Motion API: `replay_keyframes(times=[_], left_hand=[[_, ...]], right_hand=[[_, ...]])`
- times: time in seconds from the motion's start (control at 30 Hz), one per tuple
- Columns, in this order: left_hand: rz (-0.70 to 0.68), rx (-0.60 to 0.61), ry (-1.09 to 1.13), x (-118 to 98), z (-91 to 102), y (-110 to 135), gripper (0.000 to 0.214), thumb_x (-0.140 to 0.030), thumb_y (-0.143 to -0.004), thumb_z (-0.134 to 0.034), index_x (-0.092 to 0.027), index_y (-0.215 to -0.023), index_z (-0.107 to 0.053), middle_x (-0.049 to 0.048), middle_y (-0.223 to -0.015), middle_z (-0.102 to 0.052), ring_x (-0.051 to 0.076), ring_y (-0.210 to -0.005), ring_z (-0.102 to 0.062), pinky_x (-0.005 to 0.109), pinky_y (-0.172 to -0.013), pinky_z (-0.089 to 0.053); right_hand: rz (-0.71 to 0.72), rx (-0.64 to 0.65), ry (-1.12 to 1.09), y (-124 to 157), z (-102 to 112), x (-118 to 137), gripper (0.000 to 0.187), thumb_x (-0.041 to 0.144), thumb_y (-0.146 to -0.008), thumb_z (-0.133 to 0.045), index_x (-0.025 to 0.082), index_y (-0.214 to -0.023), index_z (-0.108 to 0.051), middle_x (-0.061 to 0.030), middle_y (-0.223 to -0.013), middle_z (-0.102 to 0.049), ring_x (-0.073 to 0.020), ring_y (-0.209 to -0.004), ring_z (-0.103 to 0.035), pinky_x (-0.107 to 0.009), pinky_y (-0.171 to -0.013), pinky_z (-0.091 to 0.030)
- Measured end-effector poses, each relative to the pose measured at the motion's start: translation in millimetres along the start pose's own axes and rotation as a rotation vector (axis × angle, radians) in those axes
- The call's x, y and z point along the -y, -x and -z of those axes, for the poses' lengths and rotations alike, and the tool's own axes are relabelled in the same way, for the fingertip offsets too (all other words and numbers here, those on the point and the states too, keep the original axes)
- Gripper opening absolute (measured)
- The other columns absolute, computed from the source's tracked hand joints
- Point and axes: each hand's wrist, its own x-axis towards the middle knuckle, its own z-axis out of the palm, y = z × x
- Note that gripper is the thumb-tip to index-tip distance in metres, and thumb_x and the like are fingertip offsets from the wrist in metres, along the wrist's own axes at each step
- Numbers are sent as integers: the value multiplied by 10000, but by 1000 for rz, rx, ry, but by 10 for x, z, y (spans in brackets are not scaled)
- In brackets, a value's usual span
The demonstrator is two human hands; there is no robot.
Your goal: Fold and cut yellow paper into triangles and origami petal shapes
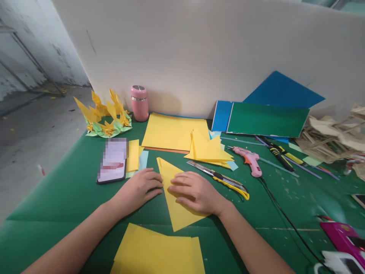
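Note:
A yellow paper folded into a triangle [176,207] lies on the green table [57,194] in front of me. My right hand [194,192] lies flat on the triangle, fingers stretched leftward, pressing it down. My left hand [139,190] rests on the table at the triangle's left edge, fingers loosely curled with the tips touching the paper. Neither hand grips anything.
Yellow sheets [159,253] lie near me, and a stack [173,131] and folded triangles [208,150] farther back. A phone [112,161], a utility knife [225,179], a pink glue gun [251,160] with its cord, a pink bottle [139,102], paper flowers [105,118] and blue and green boards [265,120] surround them.

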Motion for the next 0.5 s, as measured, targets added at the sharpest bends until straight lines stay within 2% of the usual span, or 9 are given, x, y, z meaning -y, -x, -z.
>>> replay_keyframes(times=[0.13,0.27,0.5], left_hand=[[0,25,5,2,18,-5,200,-271,-938,-484,-214,-912,-674,27,-981,-690,167,-911,-650,430,-1057,-371],[-8,29,2,-8,26,-12,191,-270,-935,-489,-209,-907,-668,32,-975,-682,174,-902,-644,428,-1029,-393],[-16,-32,22,-15,0,-12,200,-293,-929,-514,-183,-875,-671,52,-968,-685,192,-902,-638,328,-815,-501]], right_hand=[[-79,49,46,35,-44,68,319,305,-959,-417,189,-1182,-613,-108,-1194,-623,-234,-1158,-523,-430,-985,-414],[-106,61,65,88,-83,82,329,313,-975,-393,208,-1207,-601,-83,-1271,-599,-220,-1232,-478,-425,-1041,-365],[-66,70,77,99,-81,64,335,304,-985,-386,200,-1223,-597,-50,-1298,-599,-216,-1250,-466,-422,-1030,-367]])
